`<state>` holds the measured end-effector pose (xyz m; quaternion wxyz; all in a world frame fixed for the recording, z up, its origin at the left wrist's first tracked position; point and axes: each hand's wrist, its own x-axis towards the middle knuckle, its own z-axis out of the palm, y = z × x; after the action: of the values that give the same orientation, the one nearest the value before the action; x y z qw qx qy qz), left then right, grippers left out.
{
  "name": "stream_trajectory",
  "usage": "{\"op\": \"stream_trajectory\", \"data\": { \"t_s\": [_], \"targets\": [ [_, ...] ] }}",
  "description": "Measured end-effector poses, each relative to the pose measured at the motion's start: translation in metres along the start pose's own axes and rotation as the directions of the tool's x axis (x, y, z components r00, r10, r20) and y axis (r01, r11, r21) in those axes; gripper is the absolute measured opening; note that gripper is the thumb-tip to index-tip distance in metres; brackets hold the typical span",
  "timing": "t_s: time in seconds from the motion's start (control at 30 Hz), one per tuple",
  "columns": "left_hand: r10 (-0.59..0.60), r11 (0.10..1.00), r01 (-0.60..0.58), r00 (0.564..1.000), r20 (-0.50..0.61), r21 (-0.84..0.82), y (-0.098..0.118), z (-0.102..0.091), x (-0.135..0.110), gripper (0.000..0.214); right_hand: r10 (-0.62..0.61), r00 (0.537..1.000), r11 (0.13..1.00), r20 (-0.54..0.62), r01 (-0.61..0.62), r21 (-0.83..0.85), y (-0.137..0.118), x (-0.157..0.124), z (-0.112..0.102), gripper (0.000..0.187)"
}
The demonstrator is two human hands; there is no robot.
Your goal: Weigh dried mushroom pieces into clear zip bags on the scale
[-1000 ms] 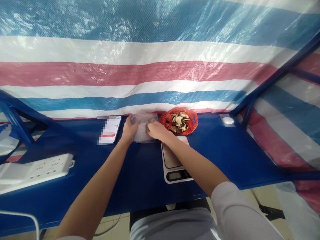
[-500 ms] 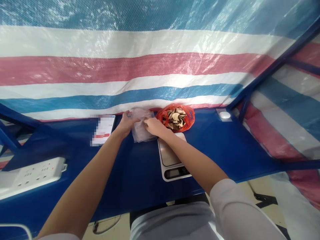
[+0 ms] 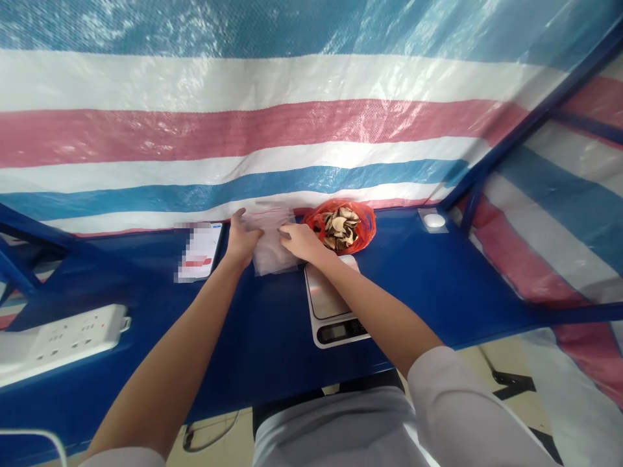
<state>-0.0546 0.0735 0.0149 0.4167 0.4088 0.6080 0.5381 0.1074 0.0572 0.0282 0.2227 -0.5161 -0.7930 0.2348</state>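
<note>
A stack of clear plastic bags lies at the back of the blue table, against the striped tarpaulin. My left hand grips the stack's left edge. My right hand rests on its right side, fingers curled and pinching the plastic. Just right of that hand sits a red plastic bag holding dried brown slices. A small digital scale stands under my right forearm, its steel platform bare.
A phone lies left of the bags. A white power strip lies at the table's left end. A small white round object sits at the back right. The striped tarpaulin and blue frame bars wall the table in.
Both hands have stayed on the clear bags, shifting the plastic slightly and flattening it. The view has tipped a little, so everything sits slightly higher in the picture.
</note>
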Motion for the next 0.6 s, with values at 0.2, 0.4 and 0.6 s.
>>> {"op": "stream_trajectory", "data": {
  "t_s": [0.2,0.4,0.6],
  "targets": [
    [0.065,0.958,-0.052,0.997,0.038,-0.283,0.029,-0.019,-0.017,0.078,-0.003,0.922,0.949,-0.388,0.124,0.288,-0.005,-0.02,-0.017,0.036],
    [0.139,0.928,-0.056,0.97,0.201,-0.369,0.057,0.01,-0.048,0.073,0.188,0.901,0.816,-0.392,0.079,0.573,0.014,-0.046,-0.036,0.066],
    [0.196,0.937,-0.065,0.911,0.363,-0.342,0.057,0.081,-0.086,0.065,0.228,0.876,0.847,-0.424,0.037,0.531,0.054,-0.086,-0.072,0.047]
  ]
}}
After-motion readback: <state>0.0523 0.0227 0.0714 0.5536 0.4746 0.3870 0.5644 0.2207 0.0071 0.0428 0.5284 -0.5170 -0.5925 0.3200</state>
